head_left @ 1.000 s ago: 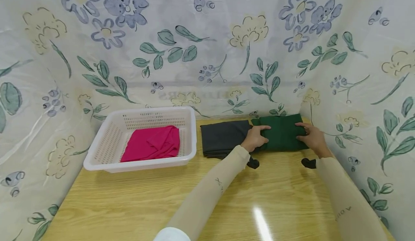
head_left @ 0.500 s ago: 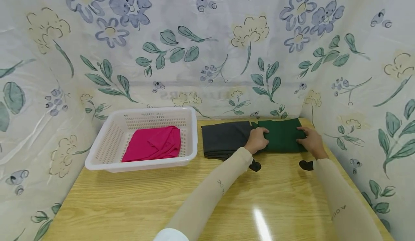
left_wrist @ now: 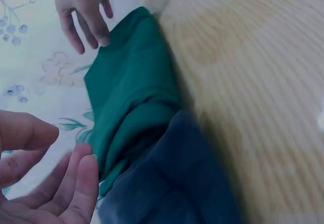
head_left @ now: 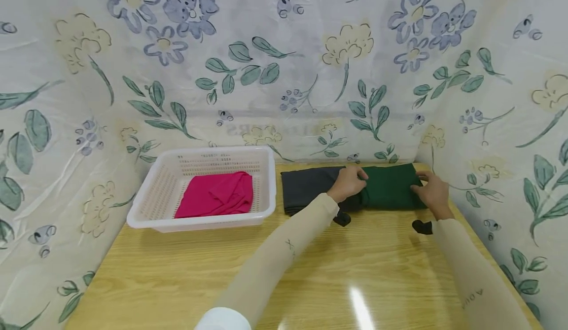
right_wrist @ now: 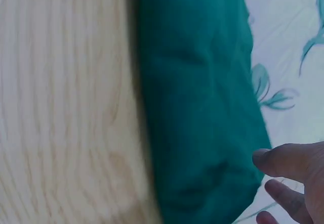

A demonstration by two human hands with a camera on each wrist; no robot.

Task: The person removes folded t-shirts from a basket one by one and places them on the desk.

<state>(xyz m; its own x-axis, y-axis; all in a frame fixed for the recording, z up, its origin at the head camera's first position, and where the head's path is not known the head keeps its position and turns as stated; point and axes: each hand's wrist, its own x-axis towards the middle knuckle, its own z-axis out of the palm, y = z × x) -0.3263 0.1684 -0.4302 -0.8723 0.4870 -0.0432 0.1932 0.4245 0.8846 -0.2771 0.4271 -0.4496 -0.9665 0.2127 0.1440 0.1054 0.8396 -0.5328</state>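
Note:
A folded green cloth (head_left: 392, 187) lies at the back right of the table, its left end against a folded dark grey cloth (head_left: 310, 184). My left hand (head_left: 349, 183) is above the place where the two cloths meet. In the left wrist view its fingers (left_wrist: 83, 178) are loosely bent with a gap to the thumb, and nothing is between them. At the right end of the green cloth is my right hand (head_left: 434, 192), with its thumb (right_wrist: 283, 159) at the cloth's edge. Whether that thumb touches the fabric I cannot tell.
A white plastic basket (head_left: 201, 221) with a pink cloth (head_left: 217, 194) inside stands at the back left. The wooden table (head_left: 177, 271) is bounded at the back and sides by flower-patterned sheeting (head_left: 266, 93). Black straps hang near both wrists.
My left hand has moved a little left and back off the green cloth, its fingers loosening. The right hand has drawn slightly outward to the cloth's right edge. The head view has shifted slightly.

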